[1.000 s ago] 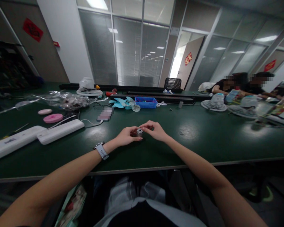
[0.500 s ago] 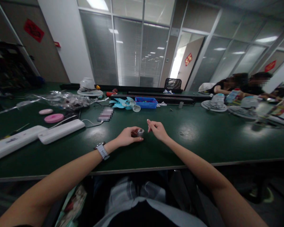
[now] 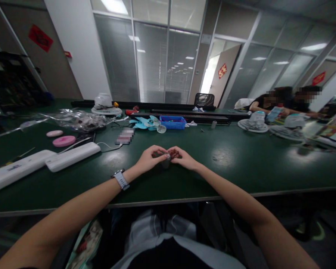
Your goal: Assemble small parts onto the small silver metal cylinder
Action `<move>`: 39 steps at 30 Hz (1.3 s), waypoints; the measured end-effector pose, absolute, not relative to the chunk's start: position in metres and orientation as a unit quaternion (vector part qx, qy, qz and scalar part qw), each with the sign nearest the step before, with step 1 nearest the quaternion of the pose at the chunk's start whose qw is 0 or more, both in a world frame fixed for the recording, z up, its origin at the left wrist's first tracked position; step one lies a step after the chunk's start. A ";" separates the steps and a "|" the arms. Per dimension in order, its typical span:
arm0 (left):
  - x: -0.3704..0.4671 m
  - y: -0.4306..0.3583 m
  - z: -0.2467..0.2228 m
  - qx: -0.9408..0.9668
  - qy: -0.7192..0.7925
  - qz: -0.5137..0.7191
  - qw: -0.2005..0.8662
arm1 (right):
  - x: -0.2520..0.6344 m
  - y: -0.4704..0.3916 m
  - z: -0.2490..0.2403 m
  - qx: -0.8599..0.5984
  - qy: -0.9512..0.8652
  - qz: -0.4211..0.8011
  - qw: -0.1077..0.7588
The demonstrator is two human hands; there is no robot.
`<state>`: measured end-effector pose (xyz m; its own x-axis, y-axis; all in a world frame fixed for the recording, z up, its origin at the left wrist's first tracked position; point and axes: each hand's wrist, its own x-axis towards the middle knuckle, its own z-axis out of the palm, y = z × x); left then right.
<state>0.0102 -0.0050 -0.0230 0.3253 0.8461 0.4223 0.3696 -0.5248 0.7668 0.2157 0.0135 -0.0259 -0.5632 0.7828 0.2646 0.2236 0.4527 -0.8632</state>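
While my left hand (image 3: 150, 157) pinches a small grey metallic-looking cylinder (image 3: 166, 163) near the green table (image 3: 240, 164) front edge, I can't tell the right hand (image 3: 185, 159) grip; handling looks unfinished.

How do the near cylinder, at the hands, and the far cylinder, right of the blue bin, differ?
Handling: the near cylinder is between the left hand and right hand; the far cylinder stands untouched.
Visibility: the hands partly hide the near cylinder's top; the far cylinder shows unobstructed.
Shared: both look grey and roughly upright.
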 end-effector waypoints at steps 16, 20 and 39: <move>-0.025 0.017 -0.004 0.781 0.438 0.252 0.368 | 0.216 0.012 -0.030 -0.350 -0.793 0.363 0.342; -0.037 0.027 -0.011 0.781 0.445 0.192 0.392 | 0.217 0.012 -0.031 -0.350 -0.787 0.381 0.337; -0.026 0.024 -0.024 0.794 0.447 0.280 0.302 | 0.217 0.011 -0.032 -0.335 -0.779 0.405 0.343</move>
